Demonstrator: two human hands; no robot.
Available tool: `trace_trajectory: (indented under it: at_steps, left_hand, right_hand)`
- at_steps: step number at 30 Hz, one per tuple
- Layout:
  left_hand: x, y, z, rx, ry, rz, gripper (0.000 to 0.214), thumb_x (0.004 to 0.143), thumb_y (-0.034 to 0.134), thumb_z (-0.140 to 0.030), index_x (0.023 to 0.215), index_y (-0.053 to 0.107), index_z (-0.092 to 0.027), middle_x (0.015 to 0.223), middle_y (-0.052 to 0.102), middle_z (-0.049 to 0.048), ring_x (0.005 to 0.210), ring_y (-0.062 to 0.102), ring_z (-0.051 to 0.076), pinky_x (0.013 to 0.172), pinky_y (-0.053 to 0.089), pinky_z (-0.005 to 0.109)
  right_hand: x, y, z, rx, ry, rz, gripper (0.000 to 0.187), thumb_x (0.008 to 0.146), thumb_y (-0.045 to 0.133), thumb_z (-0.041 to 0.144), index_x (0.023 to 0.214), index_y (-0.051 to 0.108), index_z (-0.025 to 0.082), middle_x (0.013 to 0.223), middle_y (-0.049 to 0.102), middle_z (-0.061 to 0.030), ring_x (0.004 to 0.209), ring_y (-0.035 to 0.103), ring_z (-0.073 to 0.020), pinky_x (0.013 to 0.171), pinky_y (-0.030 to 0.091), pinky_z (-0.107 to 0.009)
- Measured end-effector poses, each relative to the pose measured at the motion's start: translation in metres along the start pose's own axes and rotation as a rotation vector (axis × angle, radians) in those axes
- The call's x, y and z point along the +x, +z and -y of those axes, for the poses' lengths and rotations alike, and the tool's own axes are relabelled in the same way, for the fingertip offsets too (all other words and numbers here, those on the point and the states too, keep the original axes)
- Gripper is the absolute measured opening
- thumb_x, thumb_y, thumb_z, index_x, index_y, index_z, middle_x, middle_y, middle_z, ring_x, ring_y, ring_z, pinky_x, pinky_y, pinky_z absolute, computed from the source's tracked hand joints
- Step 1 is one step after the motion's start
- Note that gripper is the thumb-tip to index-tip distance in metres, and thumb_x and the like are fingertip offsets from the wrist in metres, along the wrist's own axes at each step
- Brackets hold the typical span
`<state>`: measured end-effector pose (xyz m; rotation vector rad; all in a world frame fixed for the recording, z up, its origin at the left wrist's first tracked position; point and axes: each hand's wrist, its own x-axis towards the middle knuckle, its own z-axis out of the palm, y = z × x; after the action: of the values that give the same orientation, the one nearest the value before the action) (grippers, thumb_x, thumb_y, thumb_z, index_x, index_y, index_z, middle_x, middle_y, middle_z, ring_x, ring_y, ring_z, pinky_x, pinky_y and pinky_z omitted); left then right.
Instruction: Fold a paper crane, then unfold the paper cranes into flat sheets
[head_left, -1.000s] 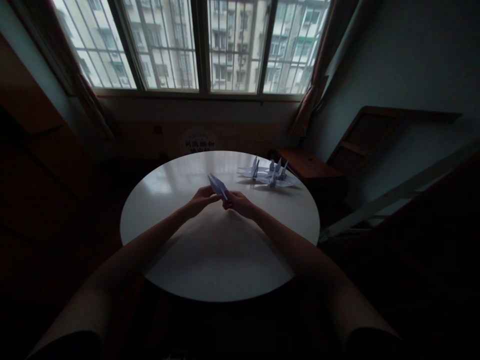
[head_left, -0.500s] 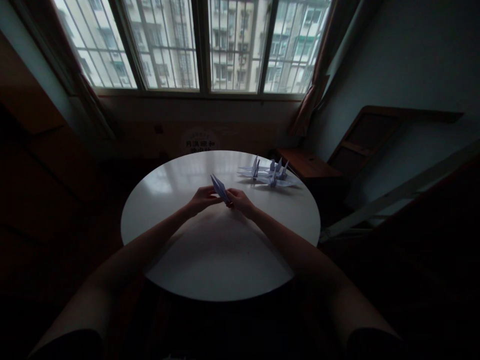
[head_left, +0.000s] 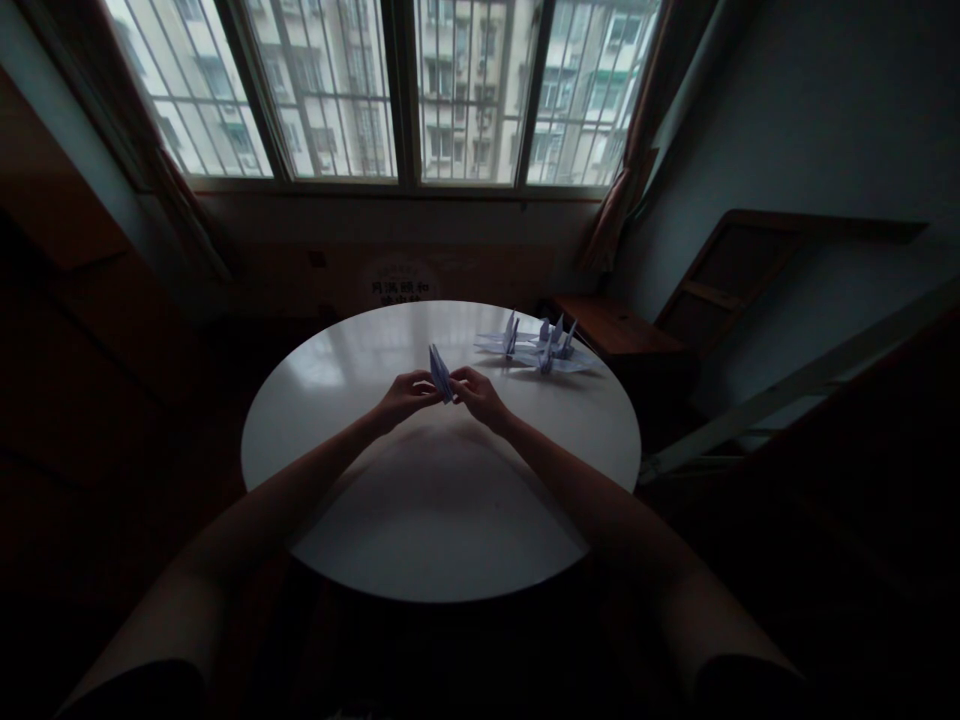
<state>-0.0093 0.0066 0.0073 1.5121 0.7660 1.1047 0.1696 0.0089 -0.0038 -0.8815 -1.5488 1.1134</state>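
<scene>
Faces a wide barred window [head_left: 337,100] across a round white table [head_left: 442,510], with a folded paper piece [head_left: 440,375] between both hands.

Looks through the panes at pale apartment blocks, past a curtain [head_left: 619,215] gathered at the right side. Sees a low wooden surface [head_left: 619,328] just beyond the table, to the right. Reaches in over the near edge with both bare forearms. Has several paper cranes [head_left: 546,362] grouped at the far right of the tabletop, wings spread, well apart from the fingers. Pinches the paper with the left hand [head_left: 405,396] along its left side and with the right hand [head_left: 481,396] low on its right, grip narrow in both. Holds it over the middle of the table, slim, pale bluish and tilted, with its point up and away.
</scene>
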Motion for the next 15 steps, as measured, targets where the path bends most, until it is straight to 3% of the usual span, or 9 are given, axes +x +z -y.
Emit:
trace_trajectory:
  at_steps: [4,9,15]
  left_hand:
    - [0.0009,-0.0006,0.0018,0.011,0.002,0.015,0.039,0.061,0.086,-0.035,0.088,0.07,-0.011,0.08,0.072,0.0073,0.076,0.068,0.019,0.072,0.052,0.031]
    - [0.0046,-0.0029,0.0071,0.037,0.018,0.004,0.038,0.059,0.086,-0.038,0.08,0.069,-0.01,0.073,0.07,0.0068,0.069,0.065,0.016,0.065,0.05,0.028]
    - [0.0051,-0.0038,0.0059,0.018,0.052,-0.038,0.033,0.06,0.085,-0.032,0.078,0.07,-0.01,0.073,0.069,0.005,0.067,0.062,0.014,0.064,0.048,0.026]
  right_hand:
    - [-0.0018,-0.0011,0.0016,0.01,0.016,0.019,0.042,0.068,0.072,0.053,0.084,0.056,0.017,0.076,0.063,-0.0006,0.065,0.058,-0.0116,0.059,0.046,-0.024]
    - [-0.0027,-0.0012,0.0014,0.038,0.032,0.024,0.048,0.06,0.08,0.049,0.087,0.058,0.017,0.083,0.066,-0.002,0.07,0.062,-0.0131,0.061,0.046,-0.025]
    - [-0.0007,-0.0021,0.0018,0.078,0.066,-0.018,0.045,0.059,0.079,0.051,0.08,0.06,0.015,0.07,0.062,-0.0002,0.065,0.056,-0.0118,0.058,0.042,-0.024]
